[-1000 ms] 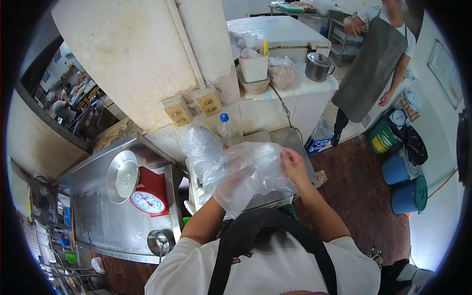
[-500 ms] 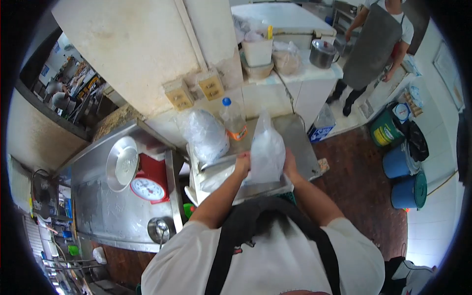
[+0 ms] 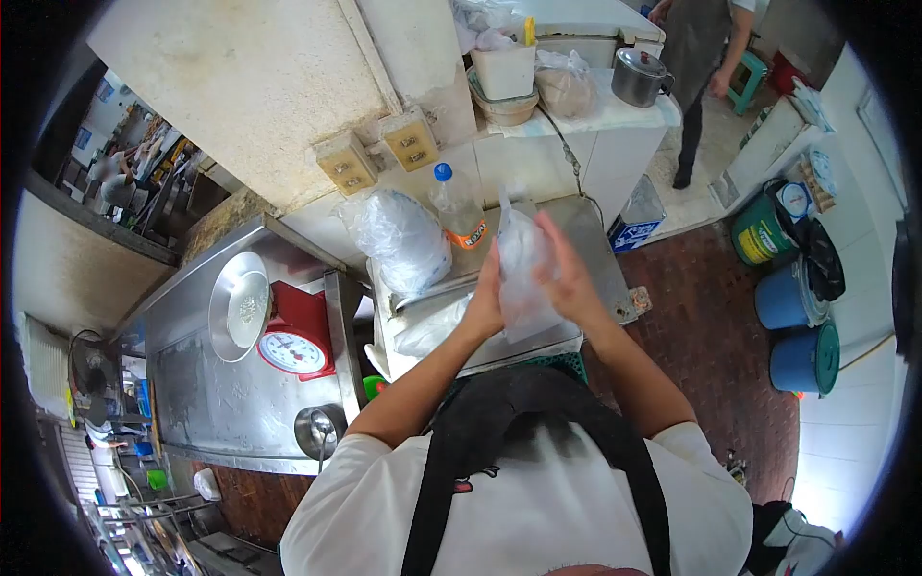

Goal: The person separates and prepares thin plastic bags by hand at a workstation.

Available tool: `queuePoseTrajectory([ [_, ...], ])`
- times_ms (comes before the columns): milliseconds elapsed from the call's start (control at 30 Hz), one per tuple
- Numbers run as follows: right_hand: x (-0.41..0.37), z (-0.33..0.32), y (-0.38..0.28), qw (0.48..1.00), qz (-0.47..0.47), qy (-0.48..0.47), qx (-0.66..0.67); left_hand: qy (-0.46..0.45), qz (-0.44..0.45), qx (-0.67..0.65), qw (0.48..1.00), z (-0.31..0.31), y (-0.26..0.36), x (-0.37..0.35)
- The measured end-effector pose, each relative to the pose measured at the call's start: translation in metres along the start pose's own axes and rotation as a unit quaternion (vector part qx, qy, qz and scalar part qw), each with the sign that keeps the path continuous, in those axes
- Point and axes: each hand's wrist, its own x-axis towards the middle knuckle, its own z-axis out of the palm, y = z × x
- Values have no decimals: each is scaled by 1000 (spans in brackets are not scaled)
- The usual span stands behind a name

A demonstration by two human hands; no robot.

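Note:
A filled, whitish translucent plastic bag (image 3: pixel 524 288) is upright between my two hands over the counter. My left hand (image 3: pixel 487 300) presses along its left side, fingers pointing up. Against the right side lies my right hand (image 3: pixel 570 278), slightly blurred, its fingers long and slanting over the bag; together the hands hold it. To the left stands a larger clear plastic bag (image 3: pixel 399 240) with whitish contents. A clear bottle (image 3: pixel 457 213) with a blue cap and orange label is just behind my left hand. Flat plastic (image 3: pixel 427 328) lies on the counter by my left wrist.
On the steel table (image 3: pixel 192 403) at left are a red scale (image 3: pixel 296 331) with a metal pan (image 3: pixel 240 307) and a metal pot (image 3: pixel 320 432). A lidded pot (image 3: pixel 639 79) stands on the back ledge. A person (image 3: pixel 699 58) is at upper right, near blue bins (image 3: pixel 789 298).
My hands have risen along the bag's sides, and the right fingers have come up over it. The bag looks narrower and tilted. The person at the back has moved and turned.

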Motion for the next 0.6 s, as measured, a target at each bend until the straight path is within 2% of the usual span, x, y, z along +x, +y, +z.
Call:
queuePoseTrajectory([
  [100,-18,22,16,994,41,5,-97,-31,-12,52,998,3,-20,-7],
  [200,-46,25,63,978,172,-36,113,-46,-45,128,990,-2,-44,-12],
  [300,-48,1,73,956,227,-156,98,-130,-122,-3,984,-26,-29,4],
  [367,-34,-20,45,964,188,-185,32,-144,-154,-82,974,-60,-30,19],
  [400,-28,-28,29,965,169,-199,1,-131,-148,-54,979,-65,-22,26],
  [433,-20,-30,18,980,134,-144,-15,-118,-143,-25,982,-68,-5,36],
  [500,-10,-18,-4,996,66,-37,-41,-40,-90,160,982,-53,26,36],
  [533,-6,-4,-5,996,63,-19,-64,-55,-73,232,968,-39,15,34],
  [600,-6,24,5,992,61,19,-110,-59,-71,67,993,-15,3,25],
])
